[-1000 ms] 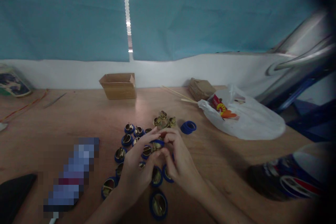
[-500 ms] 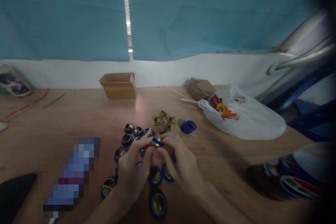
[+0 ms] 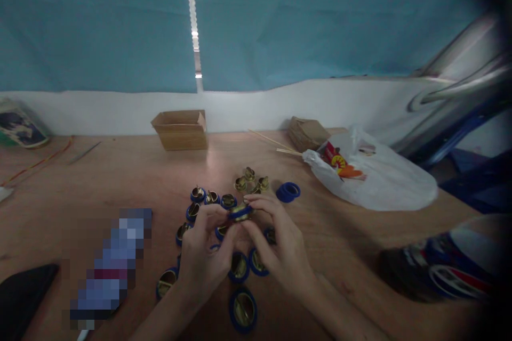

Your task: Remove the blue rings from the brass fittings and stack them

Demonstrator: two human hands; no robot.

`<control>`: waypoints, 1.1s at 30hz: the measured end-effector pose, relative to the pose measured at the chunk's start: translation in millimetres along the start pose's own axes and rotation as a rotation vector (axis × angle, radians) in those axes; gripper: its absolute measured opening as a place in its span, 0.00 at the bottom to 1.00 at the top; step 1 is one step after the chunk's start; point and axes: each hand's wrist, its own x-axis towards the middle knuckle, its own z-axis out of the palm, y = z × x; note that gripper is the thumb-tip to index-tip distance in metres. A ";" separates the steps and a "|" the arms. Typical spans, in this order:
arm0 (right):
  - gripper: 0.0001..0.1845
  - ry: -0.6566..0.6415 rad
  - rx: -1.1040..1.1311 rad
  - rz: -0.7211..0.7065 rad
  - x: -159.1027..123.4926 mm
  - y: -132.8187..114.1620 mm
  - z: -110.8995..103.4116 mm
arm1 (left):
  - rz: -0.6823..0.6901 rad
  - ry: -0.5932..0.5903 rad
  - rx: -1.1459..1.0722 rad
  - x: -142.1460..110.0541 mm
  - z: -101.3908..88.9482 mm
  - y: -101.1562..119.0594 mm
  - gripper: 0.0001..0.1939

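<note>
My left hand [image 3: 206, 248] and my right hand [image 3: 282, 240] meet above the table, fingers closed from both sides on one brass-coloured round piece with a blue ring [image 3: 240, 213]. It is held edge-on, and the fingertips cover its ends. Around and beneath the hands lie several similar ringed brass pieces [image 3: 243, 310], partly hidden by my hands. Just beyond my fingers sits a small cluster of brass pieces without visible blue rings [image 3: 240, 184]. Right of that cluster, a few loose blue rings [image 3: 288, 192] rest together.
A cardboard box [image 3: 182, 133] stands at the back, with a brown paper packet [image 3: 307, 134] farther right. A white plastic bag [image 3: 396, 184] lies on the right, behind a Pepsi-labelled bottle [image 3: 444, 266]. To the left are a pixelated device [image 3: 112, 266] and a dark object [image 3: 26, 298].
The ringed brass piece has turned in my fingers and shows more of its side. My left index finger has come down, and both hands have shifted slightly.
</note>
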 end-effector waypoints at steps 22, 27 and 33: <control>0.08 -0.111 0.603 0.484 17.5 1.9 -8.3 | -0.003 0.004 0.004 2.0 1.8 1.6 0.08; 0.11 -0.119 0.612 0.606 18.6 4.5 -11.2 | 0.191 0.020 0.155 4.4 0.3 4.0 0.08; 0.14 -0.002 0.658 0.725 13.4 11.3 -7.4 | 0.299 -0.034 0.134 -0.7 5.0 11.9 0.10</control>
